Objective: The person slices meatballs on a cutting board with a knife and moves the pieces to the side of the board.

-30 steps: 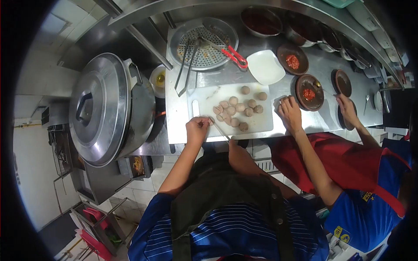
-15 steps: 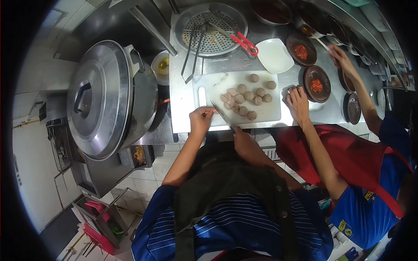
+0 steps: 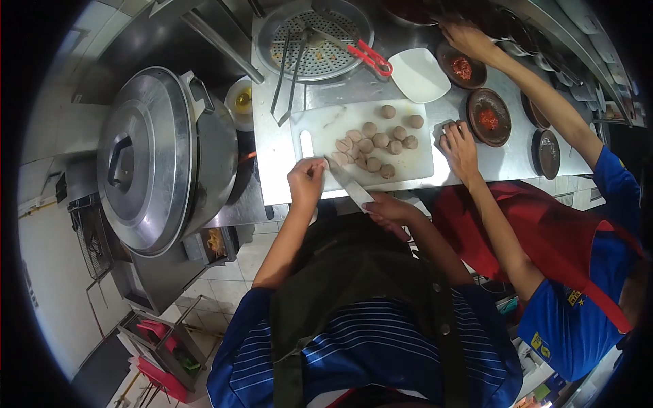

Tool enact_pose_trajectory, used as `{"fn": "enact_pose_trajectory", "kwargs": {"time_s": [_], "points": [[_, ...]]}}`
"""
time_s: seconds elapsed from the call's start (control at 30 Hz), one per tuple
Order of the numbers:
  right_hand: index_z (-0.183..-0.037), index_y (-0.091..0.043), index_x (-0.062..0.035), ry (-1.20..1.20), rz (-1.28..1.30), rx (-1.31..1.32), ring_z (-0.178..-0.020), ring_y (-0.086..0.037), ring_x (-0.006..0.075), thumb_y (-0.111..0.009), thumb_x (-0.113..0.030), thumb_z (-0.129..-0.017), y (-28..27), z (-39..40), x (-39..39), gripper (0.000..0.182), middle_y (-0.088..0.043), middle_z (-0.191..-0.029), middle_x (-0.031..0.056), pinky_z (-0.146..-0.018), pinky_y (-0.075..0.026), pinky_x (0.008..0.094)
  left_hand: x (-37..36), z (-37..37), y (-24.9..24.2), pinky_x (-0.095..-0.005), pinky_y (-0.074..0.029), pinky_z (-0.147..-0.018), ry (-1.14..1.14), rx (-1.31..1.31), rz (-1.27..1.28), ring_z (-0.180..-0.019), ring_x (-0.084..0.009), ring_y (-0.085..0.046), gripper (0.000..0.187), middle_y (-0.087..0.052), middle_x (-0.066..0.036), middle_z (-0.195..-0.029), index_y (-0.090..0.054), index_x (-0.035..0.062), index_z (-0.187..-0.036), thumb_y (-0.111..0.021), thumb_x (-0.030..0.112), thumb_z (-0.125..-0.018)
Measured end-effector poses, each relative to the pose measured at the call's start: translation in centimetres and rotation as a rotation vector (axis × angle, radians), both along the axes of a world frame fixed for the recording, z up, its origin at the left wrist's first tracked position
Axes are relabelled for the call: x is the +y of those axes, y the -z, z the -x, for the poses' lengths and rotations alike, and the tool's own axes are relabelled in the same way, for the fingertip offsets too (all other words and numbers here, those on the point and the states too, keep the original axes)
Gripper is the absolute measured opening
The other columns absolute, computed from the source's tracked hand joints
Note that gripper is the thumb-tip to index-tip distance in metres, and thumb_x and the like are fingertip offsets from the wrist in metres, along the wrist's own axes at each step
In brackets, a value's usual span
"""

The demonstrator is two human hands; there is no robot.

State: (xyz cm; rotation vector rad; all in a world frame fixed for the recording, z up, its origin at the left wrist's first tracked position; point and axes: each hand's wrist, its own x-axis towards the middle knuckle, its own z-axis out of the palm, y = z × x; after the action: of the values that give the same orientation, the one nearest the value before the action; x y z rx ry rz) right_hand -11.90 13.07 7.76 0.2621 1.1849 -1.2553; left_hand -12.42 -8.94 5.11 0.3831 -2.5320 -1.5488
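My left hand (image 3: 307, 178) is closed at the near left of the white cutting board (image 3: 320, 121), pinching a meatball (image 3: 326, 163) that its fingers partly hide. My right hand (image 3: 388, 208) grips a kitchen knife (image 3: 352, 188) whose blade points up and left, its tip close to the left fingers. Several round brown meatballs (image 3: 369, 129) lie on the board. At the left of that group, some pieces (image 3: 345, 144) look cut or scored.
A large lidded pot (image 3: 153, 163) stands left. Behind the board are a perforated steel tray (image 3: 320, 51) with tongs (image 3: 291, 78) and a white square plate (image 3: 420, 75). At right, a co-worker's hand (image 3: 460, 151) rests beside stone bowls (image 3: 488, 117) holding red paste.
My right hand has turned, showing more of the knife's broad blade. A co-worker's far hand has reached left toward the back bowls. The whole view has shifted slightly.
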Motion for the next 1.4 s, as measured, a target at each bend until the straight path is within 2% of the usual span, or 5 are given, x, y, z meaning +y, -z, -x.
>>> {"fn": "enact_pose_trajectory", "kwargs": {"time_s": [0.23,0.47,0.77,1.13,1.4], "points": [[-0.103,-0.042,-0.0077,-0.179,-0.119,0.268,-0.043,-0.034,0.005,-0.048,-0.028,-0.089,-4.7,-1.3,4.5,0.025,-0.04,-0.058,-0.0029,-0.035,-0.027,0.0221,0.2,1.7,-2.0,-0.0271,-0.048,-0.06,0.063,-0.008,0.025,-0.066,-0.0176,-0.06,0.015,-0.063,-0.013,-0.082,-0.066,-0.0002,-0.088,-0.065,0.002,-0.074],[-0.101,-0.047,-0.0073,0.313,-0.262,0.396,-0.042,-0.032,0.0032,-0.048,-0.021,-0.089,-9.6,-1.0,7.5,0.018,-0.036,-0.056,-0.0049,-0.034,-0.025,0.021,3.6,7.8,-2.4,-0.0384,-0.046,-0.079,0.335,0.176,0.347,-0.088,-0.0325,-0.056,0.03,-0.058,-0.015,-0.096,-0.064,0.0023,-0.094,-0.067,0.011,-0.066],[-0.094,-0.046,-0.0089,0.457,-0.275,0.442,-0.04,-0.028,0.0024,-0.049,-0.02,-0.09,-9.7,-2.2,8.8,0.012,-0.034,-0.055,-0.0061,-0.033,-0.023,0.0205,5.4,7.9,-7.1,-0.0373,-0.048,-0.074,0.622,-0.207,0.403,-0.083,-0.0299,-0.058,0.028,-0.058,-0.013,-0.091,-0.061,0.0023,-0.087,-0.071,0.012,-0.062],[-0.105,-0.048,-0.0021,0.458,-0.326,0.502,-0.045,-0.033,0.0022,-0.051,-0.022,-0.089,-9.1,-2.5,8.4,0.026,-0.039,-0.061,-0.0035,-0.037,-0.028,0.0202,6.2,6.6,-4.6,-0.0355,-0.047,-0.067,0.511,0.125,0.622,-0.076,-0.028,-0.058,0.033,-0.058,-0.011,-0.084,-0.062,0.0052,-0.086,-0.074,0.015,-0.057],[-0.098,-0.048,0.003,-0.043,-0.224,1.086,-0.078,-0.053,0.0467,-0.047,-0.019,-0.087,-3.1,-3.5,2.0,0.025,-0.055,-0.079,0.027,-0.067,-0.041,0.049,-2.8,1.6,-4.8,-0.0257,-0.049,-0.058,0.059,-0.029,-0.092,-0.067,-0.0142,-0.059,0.037,-0.064,-0.009,-0.086,-0.06,-0.0004,-0.095,-0.069,0.002,-0.059]]}}
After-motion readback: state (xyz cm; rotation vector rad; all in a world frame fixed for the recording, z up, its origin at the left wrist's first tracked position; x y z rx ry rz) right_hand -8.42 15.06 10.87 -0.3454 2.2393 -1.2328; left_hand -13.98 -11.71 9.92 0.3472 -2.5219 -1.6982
